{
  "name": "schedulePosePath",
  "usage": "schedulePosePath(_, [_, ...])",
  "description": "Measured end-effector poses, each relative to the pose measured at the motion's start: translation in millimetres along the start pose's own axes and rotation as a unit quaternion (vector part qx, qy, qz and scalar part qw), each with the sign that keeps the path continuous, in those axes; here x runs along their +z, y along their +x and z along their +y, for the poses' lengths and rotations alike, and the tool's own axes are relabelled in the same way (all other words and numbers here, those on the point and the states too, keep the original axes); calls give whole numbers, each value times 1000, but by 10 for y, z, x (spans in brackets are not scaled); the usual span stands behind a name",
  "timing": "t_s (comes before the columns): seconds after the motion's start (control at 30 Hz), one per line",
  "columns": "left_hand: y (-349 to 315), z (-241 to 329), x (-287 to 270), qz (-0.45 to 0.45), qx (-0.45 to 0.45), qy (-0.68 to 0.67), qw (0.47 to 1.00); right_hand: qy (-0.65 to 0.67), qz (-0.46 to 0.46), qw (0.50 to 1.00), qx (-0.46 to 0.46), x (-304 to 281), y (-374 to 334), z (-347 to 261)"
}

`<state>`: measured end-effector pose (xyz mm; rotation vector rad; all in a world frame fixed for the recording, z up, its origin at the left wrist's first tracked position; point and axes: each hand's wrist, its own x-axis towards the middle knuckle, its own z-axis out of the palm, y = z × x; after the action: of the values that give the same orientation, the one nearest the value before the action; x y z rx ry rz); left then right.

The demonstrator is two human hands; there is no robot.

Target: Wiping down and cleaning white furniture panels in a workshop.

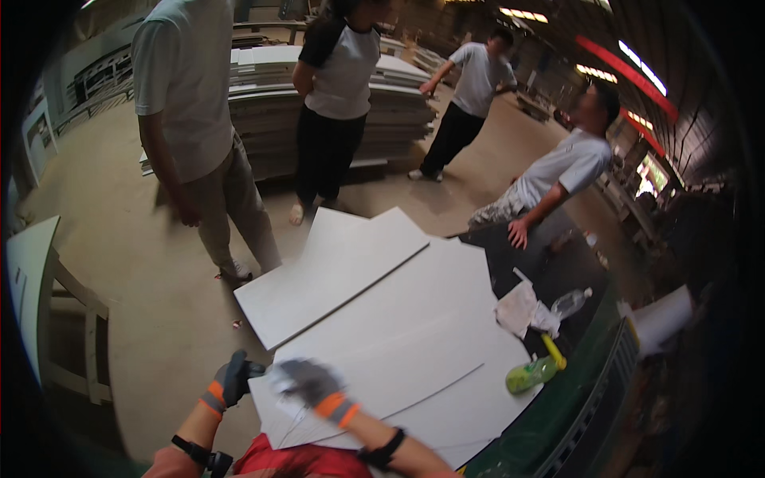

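Both my hands wear grey gloves with orange cuffs. My left hand (233, 381) is at the near left corner of the top white panel (414, 319), its fingers closed at the edge; the fingertips are partly hidden. My right hand (312, 384) is over the same panel, close beside the left, and smeared by motion. Pale, crumpled material that looks like a cloth (280, 385) shows around its fingers. Under and beyond the top panel, further white panels (335, 271) lie fanned at angles. A thin dark line crosses the near part of the surface.
At the right of the panels are a green-filled bottle (530, 374) with a yellow top, crumpled paper (518, 309) and a clear plastic bottle (570, 303). One person's hand (519, 233) rests on the dark table; three others stand beyond. Stacked panels (263, 119) stand behind them.
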<state>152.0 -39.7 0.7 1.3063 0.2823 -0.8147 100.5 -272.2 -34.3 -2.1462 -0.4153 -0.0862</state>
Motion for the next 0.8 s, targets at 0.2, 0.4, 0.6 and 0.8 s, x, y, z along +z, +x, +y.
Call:
schedulePosePath(0.2, [-102, 328, 220, -17, 41, 268, 962, -453, 347, 768, 289, -2790, -1159, 995])
schedulePosePath(0.4, [-31, 435, 449, 17, 69, 592, 803, -157, 535, 775, 296, -2824, -2133, 574])
schedulePosePath(0.6, [-117, 350, 520, 67, 90, 519, 847, 248, 106, 761, 590, -1780, -2017, -718])
schedulePosePath(0.8, [-352, 773, 710, 53, 95, 597, 795, 347, 28, 822, 451, -983, -2077, -629])
